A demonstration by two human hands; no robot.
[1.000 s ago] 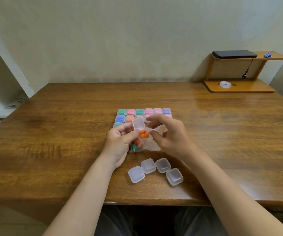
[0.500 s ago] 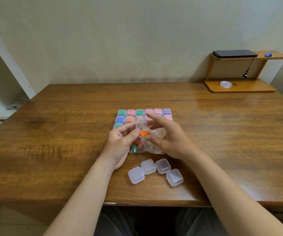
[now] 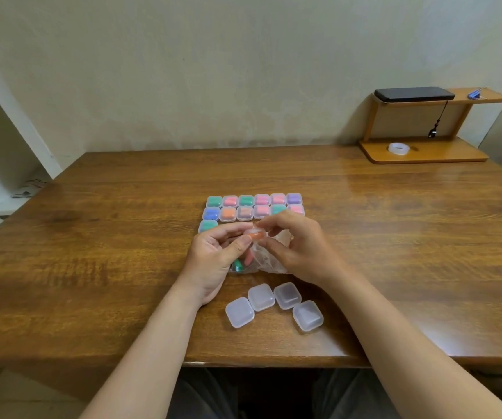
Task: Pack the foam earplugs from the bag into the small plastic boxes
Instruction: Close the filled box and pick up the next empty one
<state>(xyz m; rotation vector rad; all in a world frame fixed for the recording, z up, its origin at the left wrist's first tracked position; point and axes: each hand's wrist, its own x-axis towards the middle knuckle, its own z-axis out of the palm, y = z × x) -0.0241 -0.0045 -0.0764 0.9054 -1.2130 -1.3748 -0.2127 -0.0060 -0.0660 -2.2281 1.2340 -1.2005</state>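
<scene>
Above a brown wooden table (image 3: 92, 267), left hand (image 3: 213, 255) and right hand (image 3: 298, 249) are pinching a small clear plastic box (image 3: 257, 232) of orange foam earplugs (image 3: 254, 236), filled boxes (image 3: 254, 205) behind, four empty boxes (image 3: 262, 297) waiting.

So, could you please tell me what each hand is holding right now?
Left hand: pinches the small box with an orange earplug inside.
Right hand: pinches the same small box.

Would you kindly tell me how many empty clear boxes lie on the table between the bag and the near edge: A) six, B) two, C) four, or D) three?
C: four empty clear boxes lie in a loose row on the table, nearer the person than the bag.
</scene>
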